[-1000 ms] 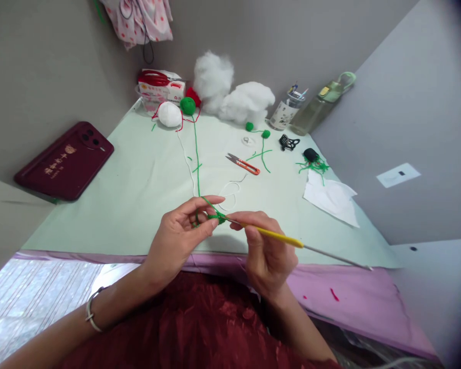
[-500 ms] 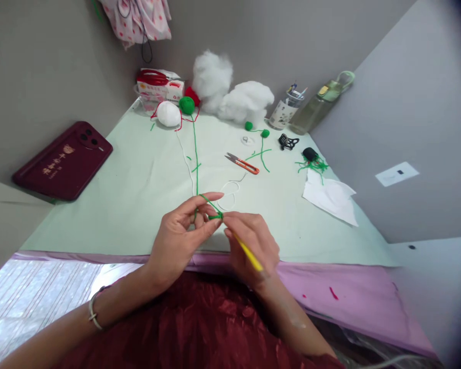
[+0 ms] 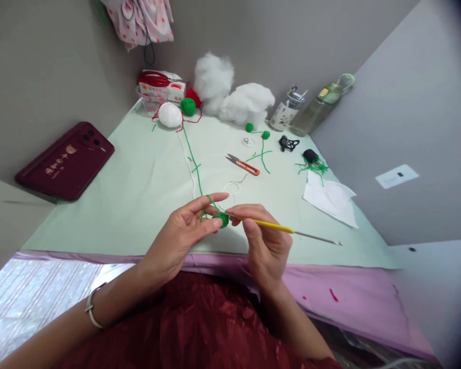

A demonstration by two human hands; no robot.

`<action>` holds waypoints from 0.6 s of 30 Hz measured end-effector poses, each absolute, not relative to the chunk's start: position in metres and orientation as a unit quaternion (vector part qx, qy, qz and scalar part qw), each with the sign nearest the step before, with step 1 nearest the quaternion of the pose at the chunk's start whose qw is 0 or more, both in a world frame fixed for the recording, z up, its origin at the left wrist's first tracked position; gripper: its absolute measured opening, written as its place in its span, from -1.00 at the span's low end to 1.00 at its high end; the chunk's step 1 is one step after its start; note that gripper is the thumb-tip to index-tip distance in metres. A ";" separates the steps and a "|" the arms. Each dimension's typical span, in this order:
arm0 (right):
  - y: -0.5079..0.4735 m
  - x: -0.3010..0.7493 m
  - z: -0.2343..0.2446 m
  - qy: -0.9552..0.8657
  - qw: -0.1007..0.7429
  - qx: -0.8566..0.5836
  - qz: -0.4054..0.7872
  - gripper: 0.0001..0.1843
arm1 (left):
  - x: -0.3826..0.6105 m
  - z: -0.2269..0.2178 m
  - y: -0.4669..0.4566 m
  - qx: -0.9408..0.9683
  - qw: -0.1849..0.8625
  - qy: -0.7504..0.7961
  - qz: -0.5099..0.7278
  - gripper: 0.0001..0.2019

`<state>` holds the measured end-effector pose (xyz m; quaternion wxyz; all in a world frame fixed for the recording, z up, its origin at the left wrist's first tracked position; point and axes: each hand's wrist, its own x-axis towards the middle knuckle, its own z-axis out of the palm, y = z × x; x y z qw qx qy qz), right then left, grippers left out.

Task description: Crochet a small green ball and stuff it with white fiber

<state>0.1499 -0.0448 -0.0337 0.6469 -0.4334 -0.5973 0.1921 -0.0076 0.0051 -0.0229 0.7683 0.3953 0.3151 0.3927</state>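
Head view: grips yellow-handled hook (image 3: 273, 226) in closed right hand (image 3: 268, 247), with front end at small green crocheted piece (image 3: 223, 220). Pinches this piece in closed left hand (image 3: 176, 231), above the near part of table (image 3: 138, 220). Carries green yarn (image 3: 198, 180) over left index finger, toward green ball (image 3: 188, 106). Farther, shows orange snips (image 3: 249, 167); at the back, white stuffing (image 3: 248, 101).

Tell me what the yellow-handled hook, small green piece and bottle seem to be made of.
Yellow-handled hook: probably smooth plastic grip, evenly coloured, and metal shaft, thin and grey. Small green piece: matte yarn, by its bumpy surface and attached strand; fibre unclear. Bottle: tinted and see-through, likely plastic, though possibly glass.
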 end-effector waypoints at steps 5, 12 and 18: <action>-0.048 0.153 -0.033 -0.606 0.641 -0.434 0.185 -0.79 | -0.010 -0.025 0.007 0.383 0.794 0.299 0.365 -0.52; -0.036 0.164 -0.032 -0.451 0.698 -0.413 0.372 -0.76 | -0.016 -0.023 0.010 0.342 0.856 0.246 0.299 -0.58; -0.042 0.153 -0.036 -0.532 0.652 -0.430 0.327 -0.85 | -0.008 -0.027 0.004 0.396 0.783 0.281 0.389 -0.56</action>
